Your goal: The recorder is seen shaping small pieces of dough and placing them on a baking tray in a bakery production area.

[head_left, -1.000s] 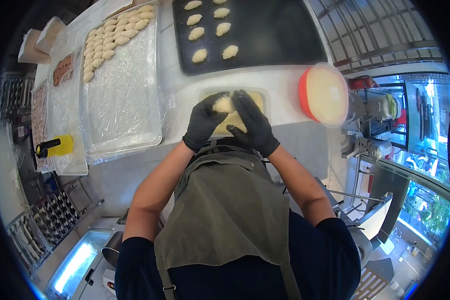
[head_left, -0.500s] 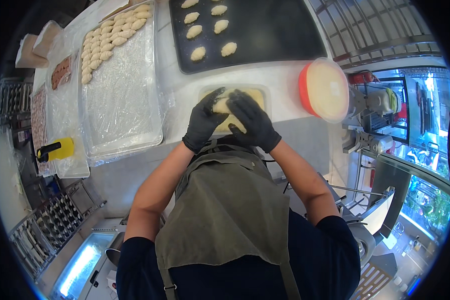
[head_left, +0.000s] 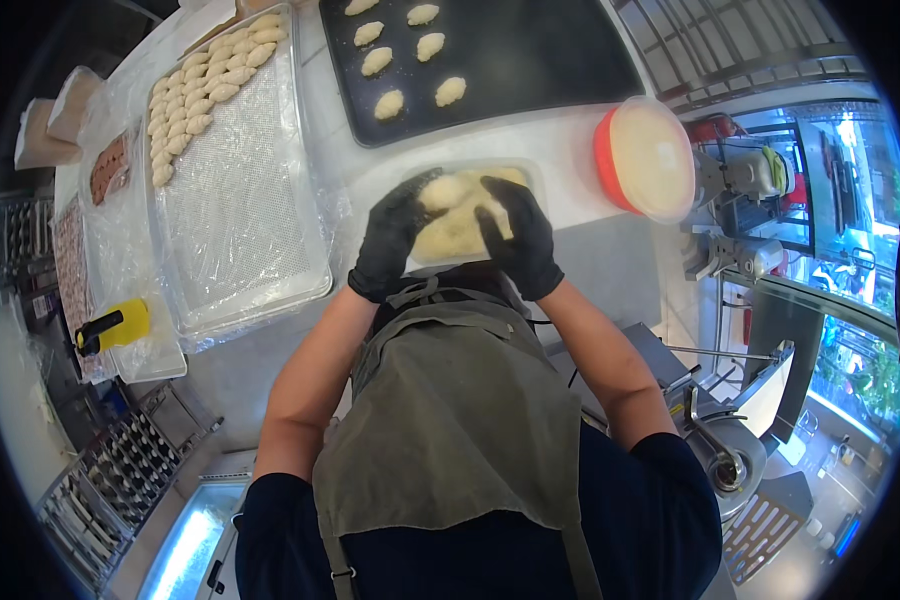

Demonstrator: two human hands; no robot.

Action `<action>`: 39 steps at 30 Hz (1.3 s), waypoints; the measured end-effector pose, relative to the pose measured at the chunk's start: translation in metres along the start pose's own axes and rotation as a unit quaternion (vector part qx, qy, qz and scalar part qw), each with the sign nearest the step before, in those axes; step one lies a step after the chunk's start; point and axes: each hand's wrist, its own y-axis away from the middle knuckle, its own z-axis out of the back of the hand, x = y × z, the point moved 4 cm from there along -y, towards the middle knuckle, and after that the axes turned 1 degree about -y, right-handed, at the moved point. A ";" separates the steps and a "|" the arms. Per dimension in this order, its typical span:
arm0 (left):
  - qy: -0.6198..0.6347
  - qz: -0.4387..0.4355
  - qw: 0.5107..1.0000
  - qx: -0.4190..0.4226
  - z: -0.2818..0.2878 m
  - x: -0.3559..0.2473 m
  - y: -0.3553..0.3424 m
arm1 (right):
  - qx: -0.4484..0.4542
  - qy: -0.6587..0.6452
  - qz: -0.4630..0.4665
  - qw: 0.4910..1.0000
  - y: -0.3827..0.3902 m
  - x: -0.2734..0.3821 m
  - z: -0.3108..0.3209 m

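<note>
In front of my apron sits a shallow clear tub (head_left: 537, 182) of pale yellow crumbs (head_left: 450, 238); the kind of crumb is too fine to tell. A crumb-coated dough piece (head_left: 445, 191) rests at its left side. My left hand (head_left: 395, 235), in a black glove, curves its fingers and thumb around that piece's left side. Over the tub's right half, my right hand (head_left: 522, 238), gloved too, has its fingers apart and touches the crumbs. Beyond the tub, several coated dough pieces (head_left: 377, 61) lie in two rows on a black baking tray (head_left: 530, 60).
At left, a perforated tray (head_left: 240, 210) under plastic film carries rows of uncoated dough pieces (head_left: 185, 105). A red bowl (head_left: 652, 160) with a pale translucent cover stands to the right. A yellow-and-black tool (head_left: 115, 327) lies near the left table edge, below a brown slab (head_left: 109, 170).
My hands have parted: the right one has drawn off the dough piece to the right, uncovering it. The left stays beside it. The view has shifted slightly.
</note>
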 end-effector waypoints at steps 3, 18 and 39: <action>-0.174 -0.085 0.981 0.005 0.016 -0.016 -0.006 | 0.183 0.179 0.058 0.965 -0.015 -0.002 -0.028; -0.292 -0.181 0.939 0.009 0.023 -0.011 -0.003 | 0.202 -0.019 -0.040 0.978 -0.053 0.003 -0.024; 0.047 0.047 0.995 0.078 0.003 0.017 -0.010 | 0.092 0.217 0.176 0.956 0.004 0.030 -0.015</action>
